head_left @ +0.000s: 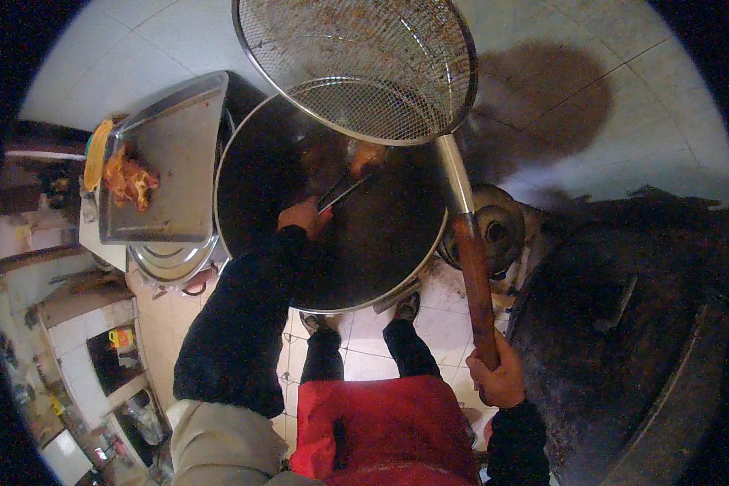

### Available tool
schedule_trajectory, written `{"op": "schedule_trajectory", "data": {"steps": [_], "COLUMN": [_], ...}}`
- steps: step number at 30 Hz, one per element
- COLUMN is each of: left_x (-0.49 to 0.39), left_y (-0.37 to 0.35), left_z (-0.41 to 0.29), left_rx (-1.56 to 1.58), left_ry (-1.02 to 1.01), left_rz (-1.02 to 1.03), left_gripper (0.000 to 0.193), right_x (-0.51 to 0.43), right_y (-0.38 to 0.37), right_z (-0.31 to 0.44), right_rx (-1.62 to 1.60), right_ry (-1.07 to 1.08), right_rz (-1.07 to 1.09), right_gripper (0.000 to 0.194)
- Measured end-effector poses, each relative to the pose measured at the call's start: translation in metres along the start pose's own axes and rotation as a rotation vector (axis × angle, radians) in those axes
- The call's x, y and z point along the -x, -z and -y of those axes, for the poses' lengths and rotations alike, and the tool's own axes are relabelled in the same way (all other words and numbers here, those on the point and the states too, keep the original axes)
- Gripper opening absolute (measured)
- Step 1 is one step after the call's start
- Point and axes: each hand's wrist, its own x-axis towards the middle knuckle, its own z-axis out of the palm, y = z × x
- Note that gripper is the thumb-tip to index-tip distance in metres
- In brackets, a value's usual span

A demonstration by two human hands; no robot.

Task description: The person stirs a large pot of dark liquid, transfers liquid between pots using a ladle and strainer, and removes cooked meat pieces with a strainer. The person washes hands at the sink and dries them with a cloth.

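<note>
My left hand (302, 219) reaches over a large round metal pot (218, 194) and grips a pair of metal tongs (340, 199). The tips of the tongs are at a brown piece of food (366, 159), which looks like meat. Whether they pinch it is hard to tell in the dark pot. With my right hand (499, 375) I hold the lower end of the brown wooden handle (477, 285) of a deep wire-mesh strainer basket (364, 61). The basket is tilted above the far side of the pot, and small brown bits cling to its mesh.
Left of the pot, a metal tray (185, 152) holds reddish-brown meat pieces (130, 179). A round metal lid or basin (176, 261) lies partly under it. On the right stand a round lidded vessel (492, 228) and a large dark surface (595, 340). The wall behind is tiled.
</note>
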Motion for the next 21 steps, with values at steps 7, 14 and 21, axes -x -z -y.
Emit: {"op": "schedule_trajectory", "data": {"steps": [7, 14, 21], "left_x": [-0.051, -0.065, -0.02], "left_y": [-0.042, -0.045, 0.011], "left_z": [-0.024, -0.043, -0.023], "left_rx": [-0.007, 0.076, 0.31], "left_ry": [0.078, 0.142, 0.108], "left_rz": [0.108, 0.044, 0.148], "left_gripper": [0.063, 0.069, 0.061], "right_x": [-0.004, -0.011, -0.012], "right_y": [0.0, 0.004, 0.0], "right_z": [-0.009, -0.025, -0.018], "right_rx": [0.099, 0.212, 0.239], "right_ry": [0.001, 0.003, 0.127], "right_rz": [-0.013, -0.011, -0.008], "right_gripper": [0.043, 0.06, 0.06]}}
